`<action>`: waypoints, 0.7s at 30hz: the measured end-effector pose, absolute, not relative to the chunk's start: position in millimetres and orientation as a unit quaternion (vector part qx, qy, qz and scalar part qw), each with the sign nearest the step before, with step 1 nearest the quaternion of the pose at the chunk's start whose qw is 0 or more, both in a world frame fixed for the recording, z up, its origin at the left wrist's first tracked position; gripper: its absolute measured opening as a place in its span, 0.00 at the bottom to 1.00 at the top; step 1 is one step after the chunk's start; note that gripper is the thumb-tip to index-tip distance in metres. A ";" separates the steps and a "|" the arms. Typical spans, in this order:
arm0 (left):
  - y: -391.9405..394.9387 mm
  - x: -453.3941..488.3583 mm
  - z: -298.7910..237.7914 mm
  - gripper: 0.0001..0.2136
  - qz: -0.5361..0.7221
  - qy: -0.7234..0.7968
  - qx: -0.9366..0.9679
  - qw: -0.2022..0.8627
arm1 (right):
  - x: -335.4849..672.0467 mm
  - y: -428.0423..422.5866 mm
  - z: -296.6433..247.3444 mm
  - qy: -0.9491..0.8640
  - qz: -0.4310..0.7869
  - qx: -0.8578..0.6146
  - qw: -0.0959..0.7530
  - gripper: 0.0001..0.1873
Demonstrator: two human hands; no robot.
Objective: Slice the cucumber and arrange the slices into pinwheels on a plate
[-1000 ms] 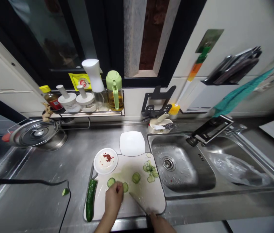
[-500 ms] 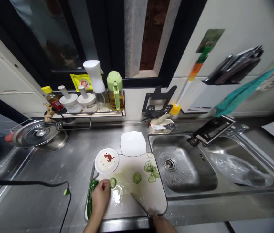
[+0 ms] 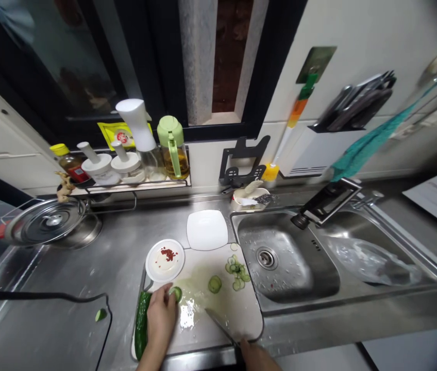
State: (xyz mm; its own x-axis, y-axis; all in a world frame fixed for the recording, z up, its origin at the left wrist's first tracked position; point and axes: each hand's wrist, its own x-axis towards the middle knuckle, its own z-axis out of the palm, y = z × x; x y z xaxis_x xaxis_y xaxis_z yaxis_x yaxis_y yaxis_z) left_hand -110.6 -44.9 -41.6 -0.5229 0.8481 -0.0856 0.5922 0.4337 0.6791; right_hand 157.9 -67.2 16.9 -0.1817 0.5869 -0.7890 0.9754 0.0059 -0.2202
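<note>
Just at the left fingers (image 3: 162,293), cucumber slice (image 3: 177,294).

And now, working with 2 bare hands! Slanting the left forearm (image 3: 151,358) up from the bottom of view, turning the back of the left hand (image 3: 160,313) upward, bending its fingers forward, close together. Gripping firmly, lower down, with the right hand (image 3: 256,356), well apart, partly cut off below.

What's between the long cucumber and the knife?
In the head view, between the cucumber and the knife: the left hand, a cut slice beside it, then a wet, bare stretch of cutting board.
</note>
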 end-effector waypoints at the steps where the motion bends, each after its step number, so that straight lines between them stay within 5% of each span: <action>1: -41.4 -105.9 -40.3 0.17 0.307 0.807 0.456 0.216 | 155.8 -66.2 16.2 0.653 -0.386 0.594 0.267 0.27; 11: 14.6 -38.1 -31.6 0.15 0.236 0.647 0.632 0.356 | 152.0 -64.9 18.7 0.645 -0.385 0.596 0.282 0.31; 21: 26.8 -26.0 -32.7 0.07 0.136 0.695 0.609 0.357 | 151.7 -62.8 33.5 0.642 -0.398 0.603 0.257 0.29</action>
State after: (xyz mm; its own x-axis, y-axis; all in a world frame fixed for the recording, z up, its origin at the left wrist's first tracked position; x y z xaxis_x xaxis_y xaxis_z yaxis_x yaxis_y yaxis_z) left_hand -26.0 26.8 -32.7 -0.0021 0.9439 -0.3304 0.7497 0.2201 0.6241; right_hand 151.7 -62.8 33.5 -0.1410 0.5695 -0.8098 0.9785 -0.0445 -0.2016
